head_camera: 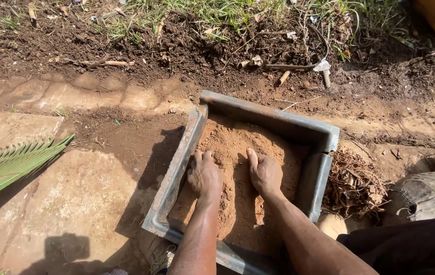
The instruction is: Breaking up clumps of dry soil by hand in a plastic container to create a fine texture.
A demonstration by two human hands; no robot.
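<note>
Left hand (205, 175) and right hand (264, 173) pressed knuckles-down into reddish soil (227, 147), fingers curled under and hidden, grey metal mould (273, 119) framing both hands, near edge cut off, palm frond (9, 165) far left

Both forearms are reaching forward and down from the bottom edge of the view, running roughly parallel and close together. The left hand (205, 175) is lying palm down, its fingers (203, 156) curled under at the knuckles. The right hand (265, 172) is also pressing palm down, its fingers tucked and the thumb stretching forward. Both wrists are bending slightly.
</note>
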